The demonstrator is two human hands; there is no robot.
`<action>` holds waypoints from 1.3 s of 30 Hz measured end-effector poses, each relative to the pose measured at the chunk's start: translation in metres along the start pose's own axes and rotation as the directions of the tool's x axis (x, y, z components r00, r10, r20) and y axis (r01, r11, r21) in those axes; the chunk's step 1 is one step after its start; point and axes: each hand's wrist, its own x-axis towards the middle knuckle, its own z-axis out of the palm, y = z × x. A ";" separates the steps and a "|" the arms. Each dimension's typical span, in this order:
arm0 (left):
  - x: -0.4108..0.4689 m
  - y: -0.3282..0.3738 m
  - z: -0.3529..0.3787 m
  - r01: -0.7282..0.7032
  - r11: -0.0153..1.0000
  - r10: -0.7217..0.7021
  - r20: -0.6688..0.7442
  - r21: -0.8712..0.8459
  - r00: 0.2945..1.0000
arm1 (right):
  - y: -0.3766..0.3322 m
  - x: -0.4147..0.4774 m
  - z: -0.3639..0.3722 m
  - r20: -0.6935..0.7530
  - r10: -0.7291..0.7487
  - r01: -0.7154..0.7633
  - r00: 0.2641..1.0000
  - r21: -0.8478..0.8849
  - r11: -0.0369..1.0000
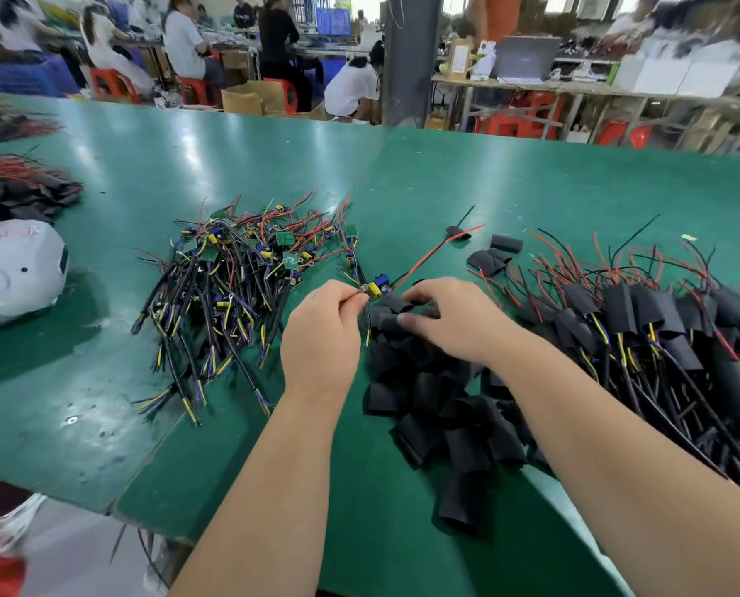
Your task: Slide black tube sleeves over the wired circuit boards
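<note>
Left hand [321, 333] pinches wired circuit board [375, 289] by its wires, fingers curled. Board held just above green table [402, 174], centre, with red lead trailing to far right. Right hand [450, 321] just right of it, fingers and thumb curled round black tube sleeve [392, 305] atop loose sleeve pile [437, 407]. Sleeve just beside board. Unsleeved board heap [239, 273] left; sleeved board heap [661, 329] right. White bag [15, 269] at left edge, partly out of view.
</note>
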 end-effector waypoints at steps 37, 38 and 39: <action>-0.003 -0.002 0.005 -0.143 0.987 0.152 0.140 -0.072 0.978 | 0.041 -0.077 -0.016 -0.322 0.374 0.052 0.870 0.813 0.580; -0.003 -0.003 0.005 -0.141 0.987 0.150 0.144 -0.071 0.978 | 0.041 -0.076 -0.016 -0.272 0.414 0.035 0.869 0.868 0.495; -0.003 -0.003 0.005 -0.141 0.988 0.150 0.148 -0.071 0.978 | 0.040 -0.075 -0.018 -0.217 0.445 0.038 0.869 0.926 0.376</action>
